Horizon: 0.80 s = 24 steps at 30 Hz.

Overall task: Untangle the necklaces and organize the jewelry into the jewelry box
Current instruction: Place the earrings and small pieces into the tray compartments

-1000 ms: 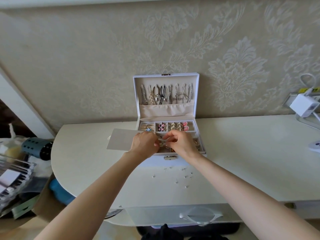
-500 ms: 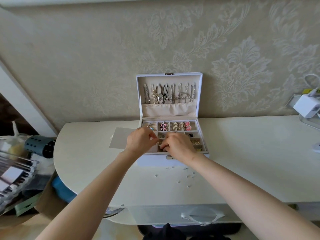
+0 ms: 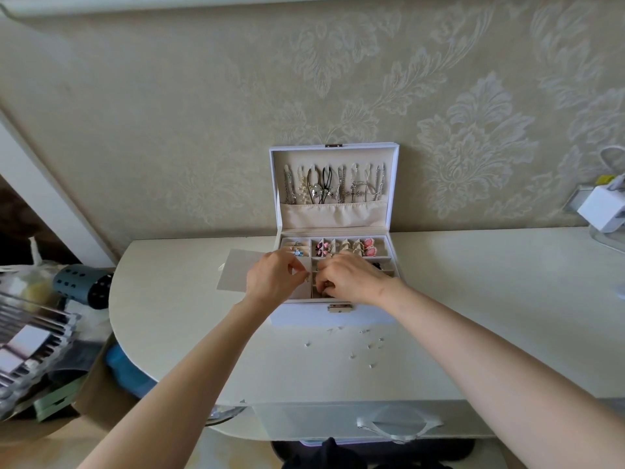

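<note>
Hands aren't bunched together like a second ago: the right hand (image 3: 353,279) has dropped into a near-middle compartment (image 3: 316,294) of the jewelry box (image 3: 333,316), fingers curled down, can't tell if that grip has anything. The left hand (image 3: 272,282) sits just left of it, grip pinching a tiny jewelry piece (image 3: 306,273). Box stands open at the far edge of the tabletop (image 3: 473,299), necklaces (image 3: 334,184) hanging in its lid (image 3: 334,157).

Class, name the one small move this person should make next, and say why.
Probably lower the small pale piece that the left hand pinches into the jewelry box compartment below it and let go: it hangs over the open tray, beside the right hand, whose curled fingers reach into the next compartment.
</note>
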Motion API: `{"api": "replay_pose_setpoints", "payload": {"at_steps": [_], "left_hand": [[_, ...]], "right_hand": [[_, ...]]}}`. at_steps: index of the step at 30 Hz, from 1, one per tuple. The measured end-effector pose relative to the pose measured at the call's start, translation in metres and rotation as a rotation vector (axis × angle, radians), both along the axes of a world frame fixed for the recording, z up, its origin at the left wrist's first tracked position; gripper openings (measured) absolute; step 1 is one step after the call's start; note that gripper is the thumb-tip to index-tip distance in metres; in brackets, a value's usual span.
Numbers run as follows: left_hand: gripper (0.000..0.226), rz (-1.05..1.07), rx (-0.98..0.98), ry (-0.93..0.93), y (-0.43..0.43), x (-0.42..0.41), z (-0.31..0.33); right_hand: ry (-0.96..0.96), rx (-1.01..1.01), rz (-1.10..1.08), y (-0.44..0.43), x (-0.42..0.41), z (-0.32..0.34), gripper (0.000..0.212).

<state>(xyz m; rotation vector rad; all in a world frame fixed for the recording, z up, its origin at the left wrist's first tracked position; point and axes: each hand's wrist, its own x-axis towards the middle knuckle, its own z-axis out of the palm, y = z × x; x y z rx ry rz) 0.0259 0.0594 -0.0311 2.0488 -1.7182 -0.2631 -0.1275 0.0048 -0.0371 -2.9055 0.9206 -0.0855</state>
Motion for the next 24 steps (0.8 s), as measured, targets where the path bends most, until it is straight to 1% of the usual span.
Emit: {"api": "replay_pose_setpoints", "payload": {"at_steps": [4, 9, 12, 15, 18, 21, 24], "left_hand": [[0.011, 0.052, -0.023, 0.032, 0.001, 0.002, -0.001], [0.012, 0.096, -0.023, 0.068, 0.002, 0.003, -0.004], [0.011, 0.070, -0.013, 0.095, 0.002, 0.004, -0.006], [0.011, -0.029, 0.002, 0.103, 0.002, -0.002, -0.007], [0.012, -0.098, 0.015, 0.087, 0.002, -0.011, -0.010], [0.010, -0.110, 0.035, 0.065, 0.000, -0.015, -0.012], [0.011, -0.109, 0.038, 0.052, 0.001, -0.015, -0.015]], "right_hand": [[0.003, -0.012, 0.050, -0.002, 0.001, 0.001, 0.019], [-0.042, 0.062, 0.005, -0.003, -0.002, -0.002, 0.015], [-0.185, 0.151, -0.108, -0.003, -0.009, -0.001, 0.011], [-0.445, 0.341, -0.272, -0.003, -0.022, 0.001, 0.004], [-0.667, 0.498, -0.408, 0.001, -0.035, 0.002, 0.011], [-0.762, 0.510, -0.492, 0.005, -0.045, 0.002, 0.014], [-0.774, 0.482, -0.521, 0.008, -0.048, -0.001, 0.012]]}}
